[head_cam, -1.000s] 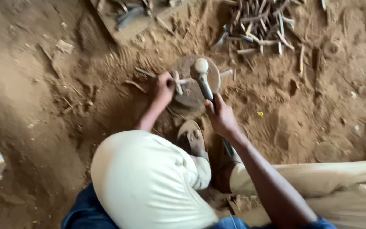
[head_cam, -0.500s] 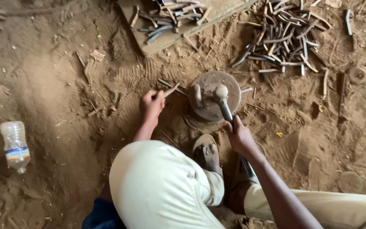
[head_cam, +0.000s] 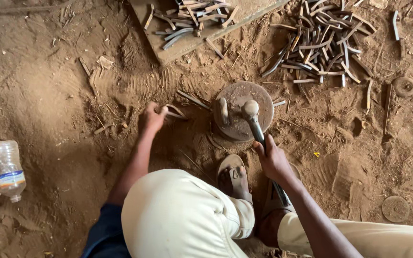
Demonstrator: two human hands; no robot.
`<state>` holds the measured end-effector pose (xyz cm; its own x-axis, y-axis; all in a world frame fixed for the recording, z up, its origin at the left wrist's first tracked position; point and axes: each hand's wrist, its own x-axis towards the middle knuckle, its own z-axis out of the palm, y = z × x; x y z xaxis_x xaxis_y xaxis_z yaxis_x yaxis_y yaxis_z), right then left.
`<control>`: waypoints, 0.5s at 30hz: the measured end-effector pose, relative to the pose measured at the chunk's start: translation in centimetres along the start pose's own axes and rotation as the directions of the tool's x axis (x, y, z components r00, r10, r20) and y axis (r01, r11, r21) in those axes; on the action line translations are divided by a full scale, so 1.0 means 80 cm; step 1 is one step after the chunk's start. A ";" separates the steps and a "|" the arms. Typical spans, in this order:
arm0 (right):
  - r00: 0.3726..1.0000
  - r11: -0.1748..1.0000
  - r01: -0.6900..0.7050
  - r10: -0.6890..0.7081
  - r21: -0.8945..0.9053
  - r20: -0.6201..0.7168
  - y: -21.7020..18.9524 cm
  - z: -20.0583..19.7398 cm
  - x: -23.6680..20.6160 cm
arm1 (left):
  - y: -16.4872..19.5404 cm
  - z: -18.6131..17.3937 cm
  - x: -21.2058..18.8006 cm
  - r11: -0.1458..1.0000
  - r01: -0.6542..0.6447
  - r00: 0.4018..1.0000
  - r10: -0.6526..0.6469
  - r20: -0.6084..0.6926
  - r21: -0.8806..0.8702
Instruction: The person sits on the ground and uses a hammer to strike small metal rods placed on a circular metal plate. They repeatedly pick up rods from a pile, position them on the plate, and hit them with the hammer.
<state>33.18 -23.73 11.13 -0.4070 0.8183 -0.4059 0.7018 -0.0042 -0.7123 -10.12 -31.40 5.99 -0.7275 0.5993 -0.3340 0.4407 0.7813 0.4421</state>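
the right hand [head_cam: 272, 160] is clenched around the handle of a hammer [head_cam: 254, 122], whose head rests on the round metal anvil block [head_cam: 259, 98] set in the dirt just beyond the sandalled foot [head_cam: 233, 177]. one short bent metal piece [head_cam: 222, 111] lies on the left part of the block, apart from the hammer head. the left hand [head_cam: 151, 118] reaches out to the left of the block, its fingers curled over a few loose metal strips [head_cam: 174, 113] on the ground; whether it has one gripped, i cannot tell. at the far right lies a large heap of bent strips [head_cam: 323, 40], and at the far middle a flat board [head_cam: 244, 12] carries a smaller batch of strips [head_cam: 190, 19]. judging from the two piles, some pieces look sorted onto the board while far more wait in the heap, so the work seems well short of done. a plastic bottle [head_cam: 6, 169] lies at the near left.
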 end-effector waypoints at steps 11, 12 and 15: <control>0.996 0.999 0.028 -0.025 0.032 -0.087 0.012 0.026 -0.007 | 0.136 -0.090 0.104 0.788 -0.450 0.860 0.509 -0.034 0.421; 0.996 0.999 0.000 0.005 0.053 -0.088 0.012 0.027 -0.008 | 0.159 -0.095 0.112 0.785 -0.438 0.878 0.479 0.020 0.439; 0.978 0.975 -0.208 0.206 0.076 0.034 0.010 0.029 -0.007 | 0.222 -0.079 0.136 0.799 -0.370 0.929 0.315 0.195 0.474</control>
<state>32.63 -25.53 9.45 -0.2733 0.7798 -0.5632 0.7249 -0.2179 -0.6535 -13.57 -12.11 15.45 -0.4343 0.8368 -0.3333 0.8707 0.4848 0.0828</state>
